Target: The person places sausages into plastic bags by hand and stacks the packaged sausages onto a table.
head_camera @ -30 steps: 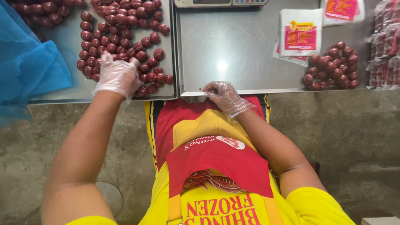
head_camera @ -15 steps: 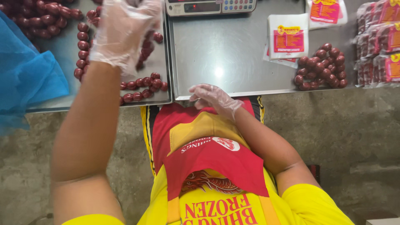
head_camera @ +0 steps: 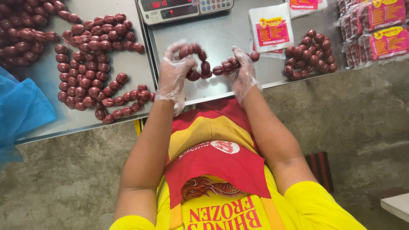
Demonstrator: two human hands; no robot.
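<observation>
Left hand left pile, now shares sausage string with raised right hand.

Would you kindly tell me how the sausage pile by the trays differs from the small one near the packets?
The left pile is far larger and sprawls in linked strings across its tray; the right pile is a small, tight cluster beside the packets. Both are round, dark red sausages lying untouched.

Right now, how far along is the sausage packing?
Done: sealed packs are stacked at the far right. In hand: the left hand and right hand hold a sausage string between them, in front of the scale. Left: a big sausage heap and a smaller pile sit unpacked, with empty bags.
</observation>
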